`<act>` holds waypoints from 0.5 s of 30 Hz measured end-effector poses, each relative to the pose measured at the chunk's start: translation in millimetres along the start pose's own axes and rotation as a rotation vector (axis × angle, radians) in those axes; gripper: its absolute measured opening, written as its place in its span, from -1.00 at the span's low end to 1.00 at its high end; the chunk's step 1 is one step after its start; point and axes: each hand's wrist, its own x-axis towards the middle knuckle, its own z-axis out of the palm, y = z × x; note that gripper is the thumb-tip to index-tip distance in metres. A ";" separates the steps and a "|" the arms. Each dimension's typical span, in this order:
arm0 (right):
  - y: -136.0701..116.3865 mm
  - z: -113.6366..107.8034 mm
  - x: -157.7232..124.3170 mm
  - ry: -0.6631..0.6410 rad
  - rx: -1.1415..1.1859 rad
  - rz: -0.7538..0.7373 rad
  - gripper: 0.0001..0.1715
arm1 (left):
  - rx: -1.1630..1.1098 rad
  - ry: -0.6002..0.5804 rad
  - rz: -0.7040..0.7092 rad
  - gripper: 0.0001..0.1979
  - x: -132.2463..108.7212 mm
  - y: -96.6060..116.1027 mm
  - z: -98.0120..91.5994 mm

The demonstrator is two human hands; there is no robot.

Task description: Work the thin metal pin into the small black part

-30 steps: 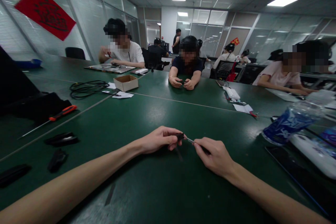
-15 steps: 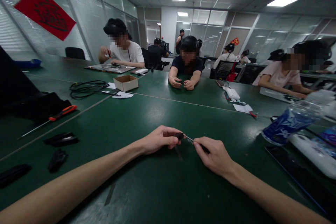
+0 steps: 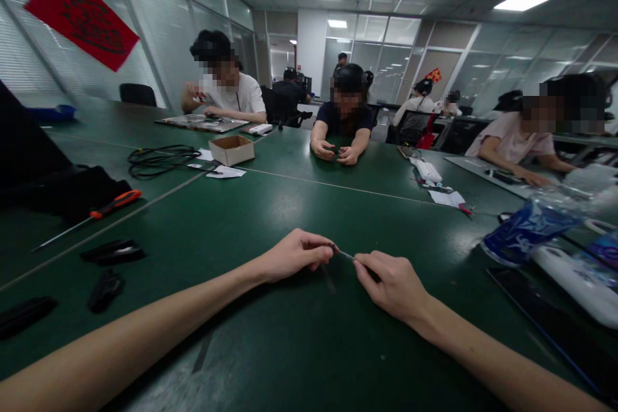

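Over the green table, my left hand is closed in a pinch on a small dark piece, mostly hidden by the fingers. My right hand, to its right, grips a thin metal tool. The tool's slim shaft points left and its tip meets the dark piece at my left fingertips. Its handle is hidden in my palm, so I cannot tell its exact kind. To the left of my left forearm lie several black plastic parts.
An orange-handled screwdriver lies at left, near a coiled black cable and a small cardboard box. At right stand a blue-labelled bottle and a flat black slab. A co-worker sits opposite, others farther off.
The dark piece has turned in my left fingers and shows less. My right hand is nearly still. At right, a co-worker's pale board now lies flatter on the table.
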 end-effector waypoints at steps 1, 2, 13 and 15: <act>0.0 0.1 -0.3 0.003 -0.011 -0.003 -0.70 | 0.015 -0.002 0.000 -0.58 0.0 0.3 0.0; 0.0 0.1 -0.6 0.003 -0.019 -0.006 -0.70 | 0.027 -0.006 0.000 -0.58 0.0 0.5 0.0; 1.6 -2.1 -2.3 -0.035 0.045 -0.048 -0.72 | -0.043 -0.132 0.042 -0.57 -3.0 2.6 -2.0; 1.9 -2.0 -2.7 -0.031 0.054 -0.053 -0.73 | -0.068 -0.159 0.050 -0.57 -3.4 3.6 -2.5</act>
